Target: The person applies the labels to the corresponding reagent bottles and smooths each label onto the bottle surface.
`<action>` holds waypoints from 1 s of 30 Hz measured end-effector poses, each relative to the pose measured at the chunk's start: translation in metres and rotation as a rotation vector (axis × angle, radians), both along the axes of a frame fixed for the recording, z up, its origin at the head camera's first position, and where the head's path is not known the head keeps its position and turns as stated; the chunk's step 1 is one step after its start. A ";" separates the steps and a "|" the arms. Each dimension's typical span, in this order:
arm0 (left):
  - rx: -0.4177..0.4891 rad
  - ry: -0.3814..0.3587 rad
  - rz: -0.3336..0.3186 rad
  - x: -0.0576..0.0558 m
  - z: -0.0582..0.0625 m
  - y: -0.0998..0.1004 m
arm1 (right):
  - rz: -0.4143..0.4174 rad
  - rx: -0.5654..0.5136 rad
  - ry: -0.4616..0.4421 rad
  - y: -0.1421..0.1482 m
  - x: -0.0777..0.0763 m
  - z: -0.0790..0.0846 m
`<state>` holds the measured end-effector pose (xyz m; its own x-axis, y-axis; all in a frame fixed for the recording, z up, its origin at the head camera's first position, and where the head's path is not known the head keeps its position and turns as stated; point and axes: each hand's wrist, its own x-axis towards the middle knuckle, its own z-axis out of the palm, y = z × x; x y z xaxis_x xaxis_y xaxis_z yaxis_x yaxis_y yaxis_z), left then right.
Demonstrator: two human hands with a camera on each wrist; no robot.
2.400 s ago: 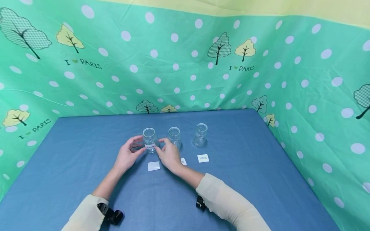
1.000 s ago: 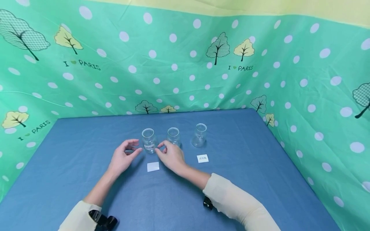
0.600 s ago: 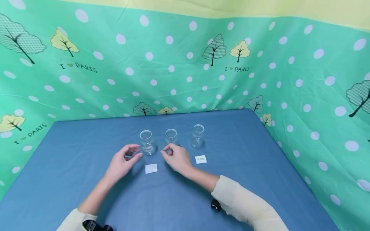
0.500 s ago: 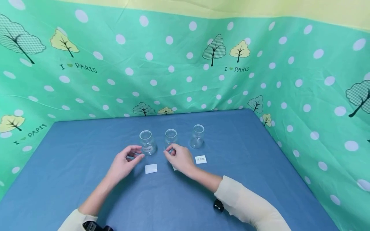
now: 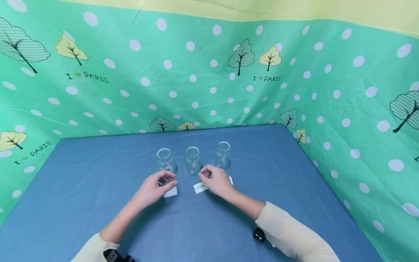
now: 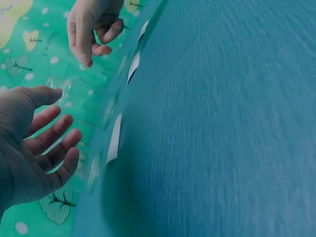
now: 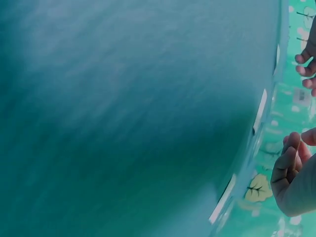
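My left hand (image 5: 157, 187) hovers in front of the left glass jar (image 5: 165, 159), fingers spread and relaxed, nothing in its grasp in the left wrist view. It partly covers a blank white label (image 5: 171, 193) on the table. That jar carries a white label with dark writing (image 7: 302, 96), mostly behind my fingers in the head view. My right hand (image 5: 216, 180), loosely curled and holding nothing visible, is just right of the middle glass jar (image 5: 193, 162). It overlaps a written label (image 5: 199, 187) and most of another white label (image 5: 231, 180) farther right.
A third glass jar (image 5: 223, 154) stands upright behind my right hand, in a row with the other two. Blue cloth covers the table (image 5: 98, 163). A green dotted curtain (image 5: 183, 72) with tree prints hangs along the back and sides. Each wrist carries a black camera.
My hands have left the left jar, which keeps its label. The right hand has moved right, past the middle jar, uncovering the middle label; the left has come forward over the blank label.
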<state>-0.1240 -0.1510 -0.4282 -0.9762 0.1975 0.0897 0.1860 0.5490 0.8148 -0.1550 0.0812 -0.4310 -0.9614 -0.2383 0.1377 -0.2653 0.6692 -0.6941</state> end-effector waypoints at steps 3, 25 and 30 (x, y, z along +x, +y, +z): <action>-0.018 0.006 -0.034 -0.002 -0.002 0.006 | 0.003 0.006 -0.007 0.006 -0.001 -0.002; -0.093 -0.042 -0.124 -0.015 -0.020 0.039 | 0.113 0.086 -0.131 0.023 -0.001 -0.016; -0.166 0.018 -0.151 -0.016 -0.022 0.044 | 0.126 0.094 -0.124 0.024 -0.002 -0.016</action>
